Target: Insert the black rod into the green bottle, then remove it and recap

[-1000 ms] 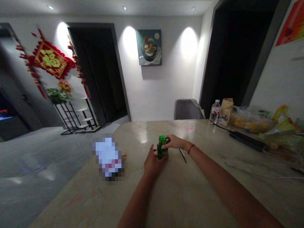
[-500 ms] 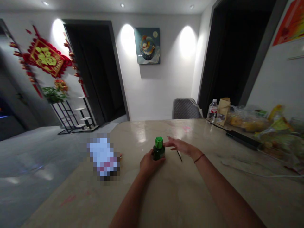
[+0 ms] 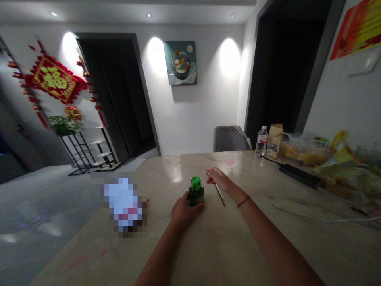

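Left grip (image 3: pixel 186 211): one, clenched around the lower part of one green bottle (image 3: pixel 196 194), which has a bright green cap and stands upright on the bench (image 3: pixel 169 169), near the bench's far edge side of centre. Right grip (image 3: pixel 218 178): one, released, fingers extended and apart from the bottle, with a thread bracelet (image 3: pixel 243 201) at the wrist. Just beneath it lies one thin black stick (image 3: pixel 220 195) with a pale section, flat on the bench.

Left of the bottle: one pixelated object (image 3: pixel 123 202), too blurred to name.

Far right of the bench, in a row: one plastic water bottle (image 3: pixel 262 140), one paper bag (image 3: pixel 275 140), one clear plastic bag of yellowish food (image 3: pixel 300 151), one long black flat object (image 3: pixel 299 176), one white cable (image 3: pixel 312 218).

Beyond the bench: one grey quilted chair (image 3: pixel 230 139), one framed painting (image 3: pixel 180 62), one red-and-gold hanging ornament (image 3: pixel 53 79), one black metal plant stand (image 3: pixel 80 153) bearing one green plant (image 3: pixel 62 125).
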The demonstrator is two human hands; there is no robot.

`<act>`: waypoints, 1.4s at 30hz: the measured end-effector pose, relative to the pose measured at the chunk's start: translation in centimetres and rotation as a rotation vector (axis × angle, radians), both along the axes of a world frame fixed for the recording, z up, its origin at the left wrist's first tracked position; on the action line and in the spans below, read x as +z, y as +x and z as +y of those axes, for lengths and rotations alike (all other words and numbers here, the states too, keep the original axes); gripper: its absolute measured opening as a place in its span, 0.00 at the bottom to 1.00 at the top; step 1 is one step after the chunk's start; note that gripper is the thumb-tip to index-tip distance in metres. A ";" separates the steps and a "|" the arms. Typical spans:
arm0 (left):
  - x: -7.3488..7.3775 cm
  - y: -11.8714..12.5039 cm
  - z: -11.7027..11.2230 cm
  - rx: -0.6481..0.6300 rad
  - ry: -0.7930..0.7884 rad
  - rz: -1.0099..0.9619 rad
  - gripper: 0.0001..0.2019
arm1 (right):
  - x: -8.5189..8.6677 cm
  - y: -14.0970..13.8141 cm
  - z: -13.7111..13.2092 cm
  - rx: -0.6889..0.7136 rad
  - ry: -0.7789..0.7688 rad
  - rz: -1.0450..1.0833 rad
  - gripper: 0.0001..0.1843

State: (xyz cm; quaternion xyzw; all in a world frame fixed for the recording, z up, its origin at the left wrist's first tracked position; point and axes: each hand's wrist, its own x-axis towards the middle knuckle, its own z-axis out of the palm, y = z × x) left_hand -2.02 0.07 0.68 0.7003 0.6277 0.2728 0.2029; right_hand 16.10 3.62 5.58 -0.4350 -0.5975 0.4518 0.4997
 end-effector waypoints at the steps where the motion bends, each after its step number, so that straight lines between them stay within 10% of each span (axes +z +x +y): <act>1: 0.0 0.0 0.0 -0.003 0.003 -0.006 0.32 | -0.2 -0.1 -0.1 0.030 0.024 -0.013 0.24; 10: -0.5 0.1 0.1 0.036 0.065 0.046 0.31 | -2.3 -2.1 -0.7 0.127 0.178 -0.256 0.31; 18: -0.7 -0.3 0.6 0.496 0.209 0.171 0.25 | -3.7 -0.4 0.7 -0.087 0.045 -0.400 0.29; 31: -0.6 -0.2 0.9 0.246 0.027 0.254 0.28 | -5.9 4.4 2.3 -0.177 -0.105 -0.665 0.04; 42: -1.6 0.2 0.5 0.086 0.142 0.382 0.21 | -7.2 -0.9 0.9 -0.268 0.110 -0.789 0.14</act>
